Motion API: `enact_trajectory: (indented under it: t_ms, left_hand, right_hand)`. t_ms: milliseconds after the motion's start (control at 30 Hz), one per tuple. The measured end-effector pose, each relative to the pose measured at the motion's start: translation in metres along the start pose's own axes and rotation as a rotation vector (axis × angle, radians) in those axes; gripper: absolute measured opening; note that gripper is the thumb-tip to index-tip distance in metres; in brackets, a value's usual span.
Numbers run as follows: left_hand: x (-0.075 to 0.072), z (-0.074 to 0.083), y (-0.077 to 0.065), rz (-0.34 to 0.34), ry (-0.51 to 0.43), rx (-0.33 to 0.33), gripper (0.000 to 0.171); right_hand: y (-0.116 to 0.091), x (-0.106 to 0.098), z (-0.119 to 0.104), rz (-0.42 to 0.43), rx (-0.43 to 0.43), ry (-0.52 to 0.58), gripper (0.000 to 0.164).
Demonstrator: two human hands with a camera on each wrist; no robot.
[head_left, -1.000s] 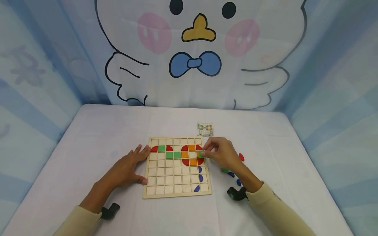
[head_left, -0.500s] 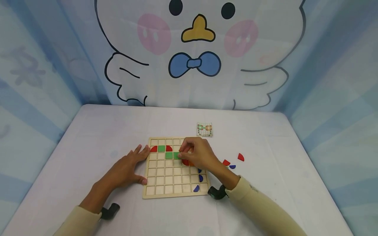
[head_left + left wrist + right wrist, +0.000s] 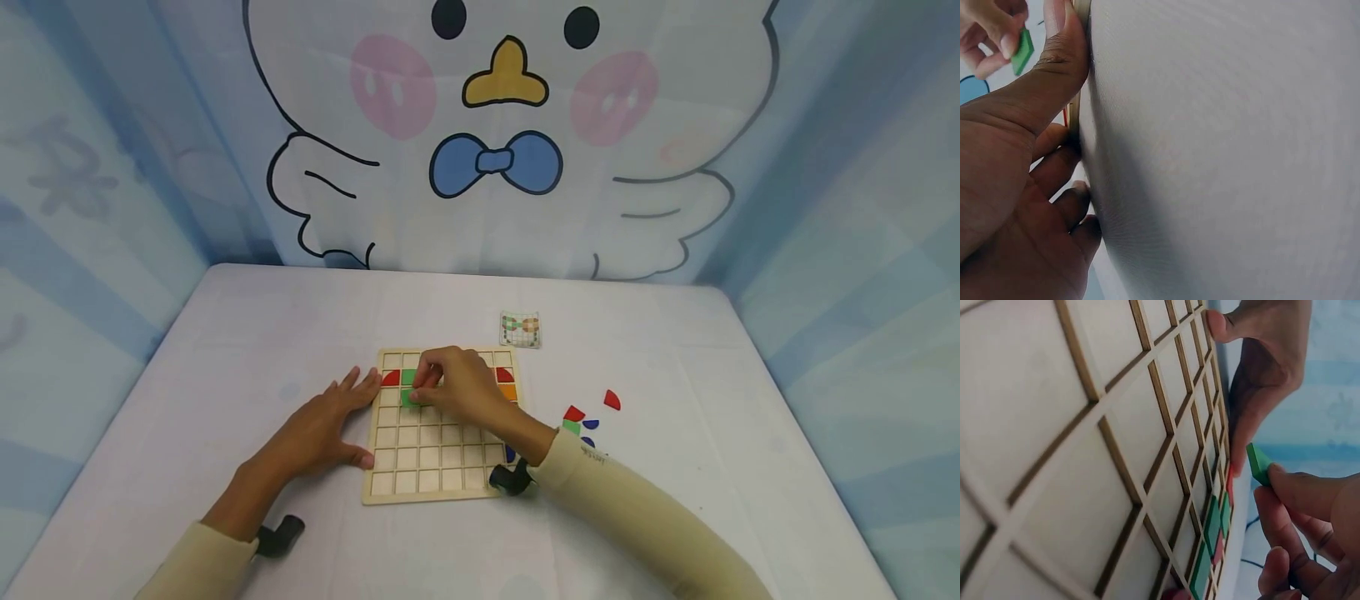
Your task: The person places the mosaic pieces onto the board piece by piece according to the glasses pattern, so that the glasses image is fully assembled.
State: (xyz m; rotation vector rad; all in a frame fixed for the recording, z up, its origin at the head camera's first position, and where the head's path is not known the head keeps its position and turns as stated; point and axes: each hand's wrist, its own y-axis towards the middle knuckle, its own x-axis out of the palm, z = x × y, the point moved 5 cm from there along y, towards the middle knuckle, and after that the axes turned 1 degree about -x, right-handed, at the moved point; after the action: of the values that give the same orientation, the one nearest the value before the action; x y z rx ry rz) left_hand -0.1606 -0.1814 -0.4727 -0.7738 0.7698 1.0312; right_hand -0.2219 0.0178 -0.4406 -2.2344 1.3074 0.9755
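Note:
A wooden grid board [image 3: 408,502] lies on the table. My left hand [image 3: 318,429] rests against its left edge, fingers spread and thumb lower down. In the left wrist view the thumb and fingers of the left hand [image 3: 1016,162] touch the board's side. Over the upper left cells, my right hand [image 3: 465,387] pinches a green square tile [image 3: 1259,465] between thumb and index finger. The right wrist view has this tile tilted and apart from the board. A red quarter-circle tile [image 3: 391,378] and another green tile [image 3: 408,377] sit in the second row. The right hand hides other tiles.
Loose red quarter-circle tiles [image 3: 612,400], blue half-circle tiles [image 3: 591,424] and a green tile [image 3: 572,427] lie right of the board. A small pattern card [image 3: 520,329] is behind it. Printed curtains [image 3: 495,225] surround the table.
My right hand has carried the green tile leftward across the board, from its right edge to the upper left cells. The left hand has stayed put.

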Motion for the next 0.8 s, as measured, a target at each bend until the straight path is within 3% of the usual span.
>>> enact_trajectory:
  t_ms: [300,800]
  left_hand:
    - [0.0,-0.003,0.001,-0.001,-0.002,0.0,0.126]
    - [-0.001,-0.002,0.001,-0.004,-0.003,-0.011,0.127]
  right_hand:
    - [0.018,0.021,-0.005,-0.002,0.029,-0.043,0.02]
    - [0.028,0.032,-0.008,-0.027,0.079,-0.166,0.019]
